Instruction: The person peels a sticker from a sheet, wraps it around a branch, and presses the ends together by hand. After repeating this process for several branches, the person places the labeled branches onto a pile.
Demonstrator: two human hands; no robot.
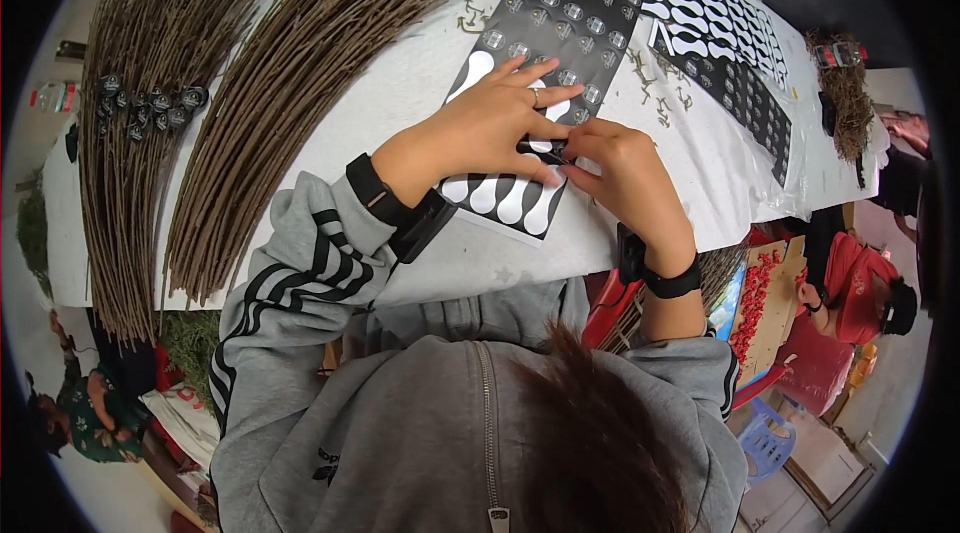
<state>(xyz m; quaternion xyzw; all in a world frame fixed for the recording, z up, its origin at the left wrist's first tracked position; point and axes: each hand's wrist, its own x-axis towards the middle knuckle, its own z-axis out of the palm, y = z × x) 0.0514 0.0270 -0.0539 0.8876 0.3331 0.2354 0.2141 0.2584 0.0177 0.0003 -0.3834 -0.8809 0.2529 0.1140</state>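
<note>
A black sheet of stickers point(528, 25) with rows of small printed round labels lies on the white-covered table in front of me. Its nearer part shows white dumbbell-shaped gaps point(537, 213). My left hand point(480, 123) rests across the sheet with its fingers spread, a ring on one finger. Right beside it, my right hand point(625, 163) pinches a black sticker point(556, 153) at the sheet's right edge. The fingers partly cover that sticker, and whether it is fully off the sheet cannot be told.
Long bundles of brown twigs point(300, 73) lie at the left, one bearing several round black labels point(150, 108). Another sticker sheet point(715, 8), partly peeled, lies at the far right. Small twig scraps point(655, 83) are scattered nearby. A person in red point(860, 278) sits at the right.
</note>
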